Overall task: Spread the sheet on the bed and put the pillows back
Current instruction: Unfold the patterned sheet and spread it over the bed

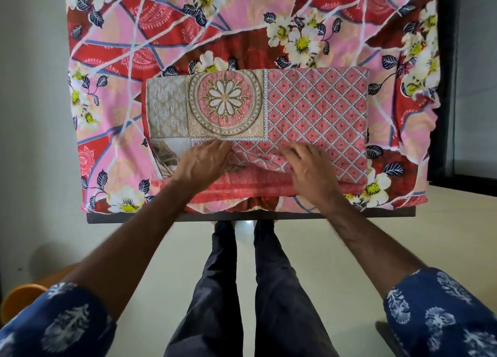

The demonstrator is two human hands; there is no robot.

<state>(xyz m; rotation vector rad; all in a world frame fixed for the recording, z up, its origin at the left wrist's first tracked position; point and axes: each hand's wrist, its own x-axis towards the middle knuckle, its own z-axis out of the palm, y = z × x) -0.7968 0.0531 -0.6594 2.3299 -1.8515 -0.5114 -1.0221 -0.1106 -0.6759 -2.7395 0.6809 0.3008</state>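
A folded sheet [309, 106], pink with a diamond grid and a beige flower medallion, lies across the foot of the bed [115, 218]. The mattress under it is covered by a red and pink floral sheet [166, 39]. My left hand [203, 161] and my right hand [309, 167] sit close together on the folded sheet's near edge. Both hold its top layer, and the cloth is puckered between them. The right fingers are clearly curled into the fabric; the left thumb is hidden. No pillow is in view.
I stand at the foot of the bed, legs against its dark frame. A pale wall runs along the left side. A dark vertical frame [447, 87] stands right of the bed. An orange object [18, 300] sits on the floor at lower left.
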